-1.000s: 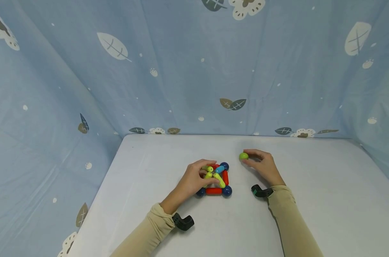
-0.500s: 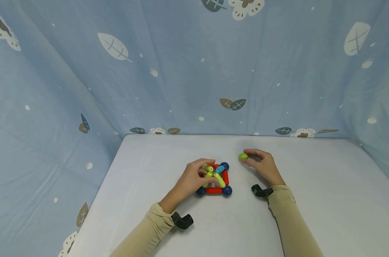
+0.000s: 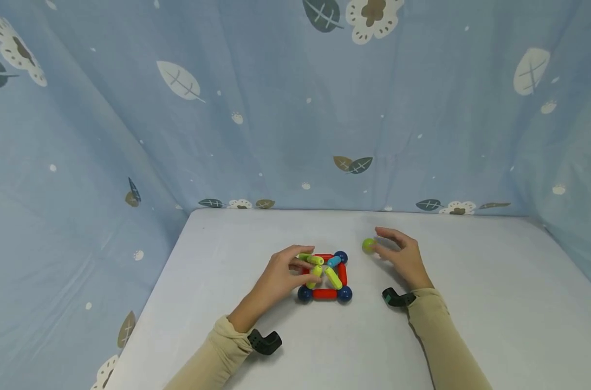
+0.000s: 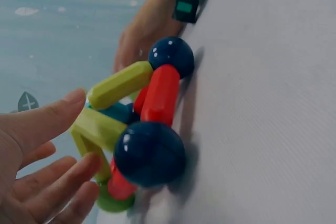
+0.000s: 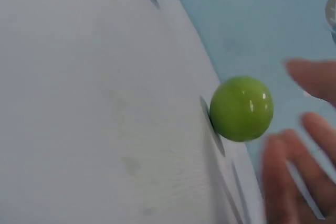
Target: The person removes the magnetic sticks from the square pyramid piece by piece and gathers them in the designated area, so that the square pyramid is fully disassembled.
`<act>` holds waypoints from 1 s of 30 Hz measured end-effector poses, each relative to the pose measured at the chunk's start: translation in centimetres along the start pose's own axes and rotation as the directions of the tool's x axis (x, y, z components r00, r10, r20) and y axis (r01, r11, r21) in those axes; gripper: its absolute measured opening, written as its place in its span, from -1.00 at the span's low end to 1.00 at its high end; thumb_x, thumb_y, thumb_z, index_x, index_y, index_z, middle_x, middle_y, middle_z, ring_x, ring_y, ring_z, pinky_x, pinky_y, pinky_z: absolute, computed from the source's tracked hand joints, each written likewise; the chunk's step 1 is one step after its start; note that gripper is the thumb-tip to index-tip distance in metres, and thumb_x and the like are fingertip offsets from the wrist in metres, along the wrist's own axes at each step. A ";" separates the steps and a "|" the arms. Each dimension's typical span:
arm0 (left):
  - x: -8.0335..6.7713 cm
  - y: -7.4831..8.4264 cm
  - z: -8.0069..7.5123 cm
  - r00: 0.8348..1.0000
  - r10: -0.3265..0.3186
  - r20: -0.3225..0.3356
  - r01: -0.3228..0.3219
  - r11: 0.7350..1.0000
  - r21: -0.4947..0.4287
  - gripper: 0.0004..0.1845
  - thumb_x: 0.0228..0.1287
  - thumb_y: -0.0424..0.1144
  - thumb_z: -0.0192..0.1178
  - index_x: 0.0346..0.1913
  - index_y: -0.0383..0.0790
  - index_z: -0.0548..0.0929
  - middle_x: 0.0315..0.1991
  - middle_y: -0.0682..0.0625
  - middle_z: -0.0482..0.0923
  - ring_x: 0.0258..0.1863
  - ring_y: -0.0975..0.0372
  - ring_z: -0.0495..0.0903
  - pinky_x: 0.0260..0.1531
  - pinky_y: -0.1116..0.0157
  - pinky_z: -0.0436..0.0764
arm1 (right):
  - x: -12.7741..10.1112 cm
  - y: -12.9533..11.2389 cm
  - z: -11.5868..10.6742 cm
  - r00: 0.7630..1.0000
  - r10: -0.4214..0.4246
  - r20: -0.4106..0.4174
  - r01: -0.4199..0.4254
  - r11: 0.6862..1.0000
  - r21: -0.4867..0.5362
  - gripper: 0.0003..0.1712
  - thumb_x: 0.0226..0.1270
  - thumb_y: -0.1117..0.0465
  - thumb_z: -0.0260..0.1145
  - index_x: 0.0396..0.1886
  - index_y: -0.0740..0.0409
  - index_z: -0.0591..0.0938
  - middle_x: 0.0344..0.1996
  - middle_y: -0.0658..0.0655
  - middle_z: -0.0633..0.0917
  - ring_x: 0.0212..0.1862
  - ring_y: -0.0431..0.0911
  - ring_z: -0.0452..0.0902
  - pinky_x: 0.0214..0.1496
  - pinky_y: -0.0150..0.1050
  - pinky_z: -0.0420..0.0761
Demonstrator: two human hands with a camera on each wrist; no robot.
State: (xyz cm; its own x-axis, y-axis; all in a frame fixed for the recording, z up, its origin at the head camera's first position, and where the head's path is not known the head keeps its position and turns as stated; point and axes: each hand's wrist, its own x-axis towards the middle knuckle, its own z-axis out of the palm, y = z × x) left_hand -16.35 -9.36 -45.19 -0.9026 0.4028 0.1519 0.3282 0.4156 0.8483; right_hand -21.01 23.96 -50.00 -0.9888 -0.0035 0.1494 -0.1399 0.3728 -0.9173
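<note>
Green ball [image 3: 368,245] beside right hand [image 3: 403,259]

I see both arms in long tan sleeves, cuffs bunched at the wrists. By the left hand [image 3: 275,277], a black wrist mount. By the right hand [image 3: 403,256], a black mount with a green patch.

Head view from above, facing forward and down over the whole table [image 3: 471,303] — wrist views close and low at the tabletop, the left on the rod-and-ball frame [image 4: 152,124], the right on the green ball [image 5: 241,108] — both shared with the head view.
</note>
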 end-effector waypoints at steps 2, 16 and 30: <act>-0.5 -0.1 -0.3 1.000 0.013 -0.027 -0.012 0.999 0.041 -0.37 0.10 -0.19 0.59 0.27 -0.16 0.63 0.17 -0.09 0.67 -0.16 0.16 0.72 -0.16 0.33 0.71 | -0.6 -0.4 0.1 0.997 -0.042 -0.064 0.045 0.998 0.044 -0.46 0.32 0.11 0.52 0.24 0.20 0.65 0.26 0.23 0.66 0.18 -0.29 0.60 -0.21 -0.37 0.73; -1.6 -0.4 0.1 0.995 -0.047 0.092 0.039 0.995 0.095 -0.64 0.20 -0.21 0.53 0.04 -0.10 0.73 -0.17 0.09 0.73 -0.49 0.39 0.49 -0.52 0.42 0.50 | -3.1 -2.6 4.4 0.947 -0.173 0.270 0.145 0.982 0.121 -0.47 0.38 0.21 0.46 0.32 0.16 0.61 0.35 0.24 0.59 0.03 -0.19 0.71 -0.34 -0.22 0.75; -1.3 -1.0 0.6 0.982 -0.004 0.190 -0.019 0.992 0.121 -0.67 0.31 -0.26 0.44 0.10 -0.16 0.70 -0.16 0.06 0.73 -0.50 0.43 0.47 -0.53 0.43 0.51 | -2.6 -1.6 5.3 0.950 -0.130 0.284 0.139 0.990 -0.013 -0.48 0.28 0.11 0.55 0.21 0.00 0.65 0.17 0.12 0.70 0.22 0.08 0.58 -0.20 -0.37 0.69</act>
State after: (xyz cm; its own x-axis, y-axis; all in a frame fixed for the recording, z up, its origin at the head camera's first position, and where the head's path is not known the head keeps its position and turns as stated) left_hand -15.33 -9.81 -46.50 -0.8347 0.5486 0.0494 0.3768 0.5033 0.7777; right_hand -18.43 18.49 -50.85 -0.9360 -0.3155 0.1561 -0.2756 0.3811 -0.8825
